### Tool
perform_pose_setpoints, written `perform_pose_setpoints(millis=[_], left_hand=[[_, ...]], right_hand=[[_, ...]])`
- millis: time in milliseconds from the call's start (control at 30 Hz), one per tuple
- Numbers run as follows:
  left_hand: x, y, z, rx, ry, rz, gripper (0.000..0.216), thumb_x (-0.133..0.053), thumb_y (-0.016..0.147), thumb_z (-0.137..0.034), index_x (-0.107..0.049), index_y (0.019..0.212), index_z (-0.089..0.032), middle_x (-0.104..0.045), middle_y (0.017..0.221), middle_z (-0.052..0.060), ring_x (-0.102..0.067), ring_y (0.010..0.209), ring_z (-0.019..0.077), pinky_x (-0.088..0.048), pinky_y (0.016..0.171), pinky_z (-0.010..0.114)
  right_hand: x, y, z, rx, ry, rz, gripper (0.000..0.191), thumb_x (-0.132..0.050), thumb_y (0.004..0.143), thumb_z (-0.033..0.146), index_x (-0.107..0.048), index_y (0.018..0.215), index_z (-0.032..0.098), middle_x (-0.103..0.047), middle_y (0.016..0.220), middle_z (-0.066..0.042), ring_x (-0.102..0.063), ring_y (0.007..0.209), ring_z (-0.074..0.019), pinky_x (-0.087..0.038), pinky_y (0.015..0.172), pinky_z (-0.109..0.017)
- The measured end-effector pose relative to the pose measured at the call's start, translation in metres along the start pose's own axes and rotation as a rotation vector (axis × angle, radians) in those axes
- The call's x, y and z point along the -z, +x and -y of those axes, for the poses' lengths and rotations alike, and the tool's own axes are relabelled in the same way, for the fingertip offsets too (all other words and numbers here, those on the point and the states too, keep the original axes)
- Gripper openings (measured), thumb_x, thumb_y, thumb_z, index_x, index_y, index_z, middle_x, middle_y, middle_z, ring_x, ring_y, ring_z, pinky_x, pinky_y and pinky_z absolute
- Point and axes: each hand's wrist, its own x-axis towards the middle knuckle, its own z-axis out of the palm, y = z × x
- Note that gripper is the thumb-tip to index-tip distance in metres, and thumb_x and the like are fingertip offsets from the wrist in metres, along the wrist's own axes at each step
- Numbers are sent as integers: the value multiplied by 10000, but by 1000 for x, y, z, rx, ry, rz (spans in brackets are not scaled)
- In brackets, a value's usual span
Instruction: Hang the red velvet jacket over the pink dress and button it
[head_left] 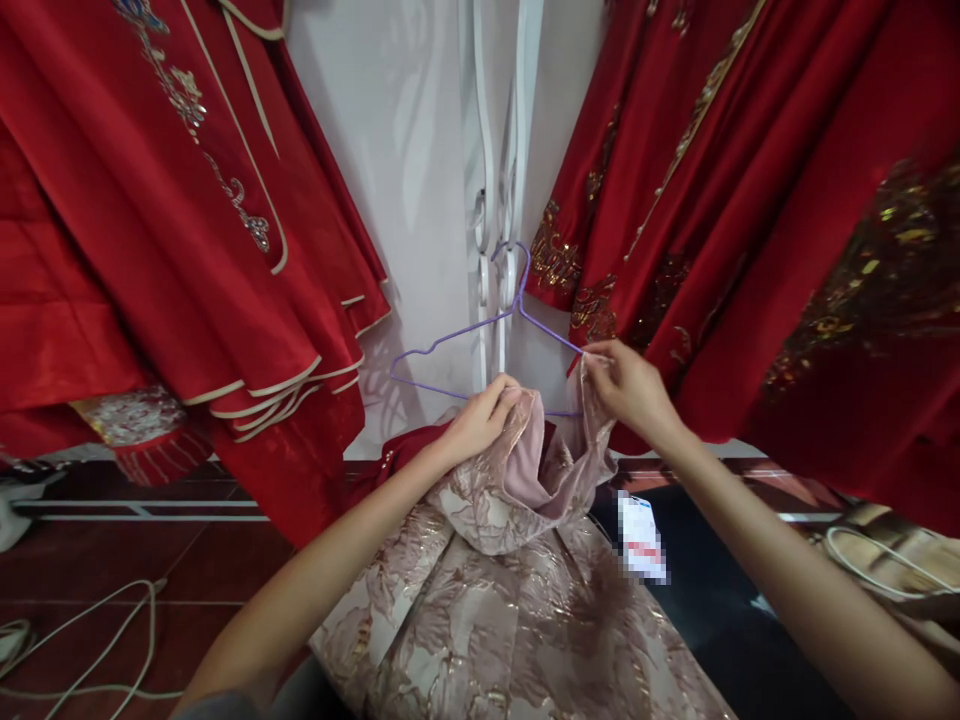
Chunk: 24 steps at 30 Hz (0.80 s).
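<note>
A pale pink and gold brocade dress (480,610) hangs down toward me, its top edge gathered between my hands. My left hand (484,415) pinches the edge on the left side. On the right, my right hand (626,385) grips the other side of the edge, right at the arm of a purple hanger (457,332). The hanger's hook is up by the white metal frame, and its left arm shows bare. Pink lining shows in the opening between my hands. Beside the dress hangs a white tag (642,538), its print blurred out.
Red embroidered garments hang at the left (225,200) and the right (720,220). Behind the hanger stands a white ornate metal frame (484,150). A white cable (154,625) lies on the dark red tiled floor. Tan items (892,550) lie at lower right.
</note>
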Motion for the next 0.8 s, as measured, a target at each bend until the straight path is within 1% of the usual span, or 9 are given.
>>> perform_pose_setpoints(millis=[67, 167, 300, 367, 400, 533, 633, 700, 800], left_hand=[[9, 0, 5, 12, 34, -47, 274, -315, 968, -396, -515, 985, -210, -604, 851, -6, -586, 797, 131, -441, 788, 241], [37, -4, 18, 22, 97, -134, 274, -369, 948, -396, -560, 949, -200, -642, 880, 11, -610, 824, 145, -450, 770, 236], [82, -24, 46, 121, 332, -441, 264, -429, 917, -390, -598, 967, -192, -678, 911, 38, -628, 826, 168, -456, 755, 246], [96, -40, 62, 186, 453, -588, 280, -424, 915, -396, -599, 973, -184, -680, 890, 50, -626, 801, 180, -450, 744, 259], [101, -48, 69, 225, 477, -636, 289, -421, 913, -402, -599, 969, -181, -680, 875, 54, -627, 788, 185, -450, 732, 263], [106, -74, 99, 399, 440, -671, 280, -449, 883, -410, -600, 938, -181, -675, 801, 54, -621, 718, 195, -455, 690, 273], [104, -82, 116, 508, 385, -741, 254, -429, 875, -359, -594, 938, -176, -673, 815, 69, -622, 732, 208, -466, 701, 295], [103, -83, 123, 537, 348, -784, 254, -414, 873, -342, -590, 943, -173, -676, 858, 87, -628, 780, 221, -472, 725, 313], [102, -82, 127, 519, 288, -802, 263, -421, 871, -366, -592, 928, -175, -677, 879, 90, -630, 810, 224, -479, 756, 326]], right_hand=[[-15, -1, -7, -5, 22, 4, 310, -427, 903, 398, -620, 1009, 180, -706, 925, -100, -648, 818, -238, -454, 727, -314], [-18, 0, -19, -25, 76, -48, 332, -445, 898, 460, -640, 954, 197, -709, 831, -66, -648, 745, -223, -447, 686, -297], [-5, 5, -30, -21, 96, -36, 332, -491, 872, 481, -679, 881, 207, -716, 800, -42, -655, 748, -218, -443, 688, -283], [0, 6, -32, -14, 87, -44, 340, -490, 871, 483, -689, 860, 206, -716, 792, -40, -655, 748, -217, -442, 693, -282], [1, 6, -32, -15, 83, -50, 348, -488, 871, 486, -692, 858, 205, -716, 785, -41, -653, 738, -215, -442, 691, -282], [-1, 6, -32, -36, 77, -32, 358, -485, 867, 490, -695, 858, 201, -719, 783, -40, -648, 707, -205, -440, 673, -276], [-5, 6, -32, -44, 85, -7, 341, -487, 866, 475, -692, 853, 203, -720, 801, -35, -653, 734, -204, -438, 678, -268], [-5, 5, -31, -42, 93, -7, 339, -483, 867, 469, -692, 857, 202, -720, 802, -33, -656, 744, -204, -438, 681, -264], [-3, 4, -30, -36, 88, -12, 335, -484, 865, 462, -695, 855, 202, -723, 804, -33, -659, 744, -205, -440, 677, -263]])
